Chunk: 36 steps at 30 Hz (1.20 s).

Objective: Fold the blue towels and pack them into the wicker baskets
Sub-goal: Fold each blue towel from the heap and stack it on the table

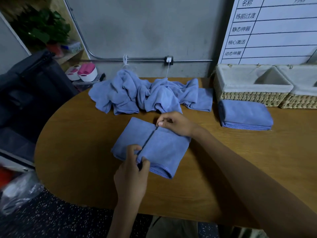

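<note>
Centre of frame: left hand (133,166) and right hand (173,123) pinch opposite ends of the towel (164,148) flap on the counter (223,177), aligning its edge; wicker baskets (248,97) wait upper right.

Half-folded blue towel (154,145) mid-table

Between the hands lies a plain blue towel (151,146) with darker blue stitched edging. The worktop (214,169) is warm brown wood grain. Right of the hands, wicker baskets (248,97) are straw-tan weave with off-white cloth liners. The floor (60,219) is black, speckled white.
</note>
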### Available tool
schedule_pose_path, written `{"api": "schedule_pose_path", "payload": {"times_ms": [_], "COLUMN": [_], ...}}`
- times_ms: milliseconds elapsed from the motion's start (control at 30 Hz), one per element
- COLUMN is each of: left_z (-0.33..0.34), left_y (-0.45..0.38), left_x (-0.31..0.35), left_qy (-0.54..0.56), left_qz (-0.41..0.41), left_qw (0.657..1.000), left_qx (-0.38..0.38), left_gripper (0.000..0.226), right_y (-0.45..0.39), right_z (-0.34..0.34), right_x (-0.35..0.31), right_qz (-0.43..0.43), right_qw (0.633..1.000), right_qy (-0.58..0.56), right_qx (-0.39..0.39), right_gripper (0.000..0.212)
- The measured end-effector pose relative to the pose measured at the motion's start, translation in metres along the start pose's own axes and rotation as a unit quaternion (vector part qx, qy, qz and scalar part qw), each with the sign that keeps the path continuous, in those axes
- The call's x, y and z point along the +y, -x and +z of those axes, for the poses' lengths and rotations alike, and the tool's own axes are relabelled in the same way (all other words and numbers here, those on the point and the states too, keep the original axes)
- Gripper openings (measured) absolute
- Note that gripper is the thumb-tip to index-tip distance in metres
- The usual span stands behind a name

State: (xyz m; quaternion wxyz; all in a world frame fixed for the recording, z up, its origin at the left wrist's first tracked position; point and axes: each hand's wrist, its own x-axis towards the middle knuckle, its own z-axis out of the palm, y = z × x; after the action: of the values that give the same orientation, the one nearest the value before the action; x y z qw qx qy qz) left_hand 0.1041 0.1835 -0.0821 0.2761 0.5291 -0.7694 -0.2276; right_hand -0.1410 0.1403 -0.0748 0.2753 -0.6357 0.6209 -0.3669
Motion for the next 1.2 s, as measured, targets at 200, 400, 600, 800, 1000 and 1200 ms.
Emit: {"api": "schedule_pose_path", "payload": {"times_ms": [200,400,600,800,1000,1200], "left_z": [0.001,-0.008,0.017,0.027,0.024,0.014], "left_y": [-0.004,-0.006,-0.01,-0.004,0.0,0.001], "left_x": [0.004,0.024,0.021,-0.002,-0.001,-0.003], "left_qy": [0.022,-0.023,-0.086,-0.138,-0.148,-0.052], "left_qz": [-0.004,0.032,0.111,0.066,0.066,0.04], "left_qw": [1.0,0.998,0.987,0.984,0.984,0.998], "left_qx": [-0.009,0.046,-0.075,-0.086,-0.075,0.002], "left_gripper": [0.027,0.053,0.067,0.068,0.066,0.049], "right_y": [0.003,0.02,0.03,0.031,0.034,0.05], "right_z": [0.006,0.018,0.023,0.019,0.018,0.005], "right_x": [0.0,-0.002,-0.002,-0.002,-0.002,-0.005], "right_qz": [0.025,0.084,0.094,0.085,0.07,0.053], "right_qw": [0.999,0.989,0.982,0.98,0.977,0.973], "right_qy": [0.012,0.03,0.051,0.055,0.073,0.042], "right_qx": [0.045,0.121,0.156,0.172,0.187,0.221], "right_gripper": [0.013,0.014,0.017,0.014,0.013,0.015]}}
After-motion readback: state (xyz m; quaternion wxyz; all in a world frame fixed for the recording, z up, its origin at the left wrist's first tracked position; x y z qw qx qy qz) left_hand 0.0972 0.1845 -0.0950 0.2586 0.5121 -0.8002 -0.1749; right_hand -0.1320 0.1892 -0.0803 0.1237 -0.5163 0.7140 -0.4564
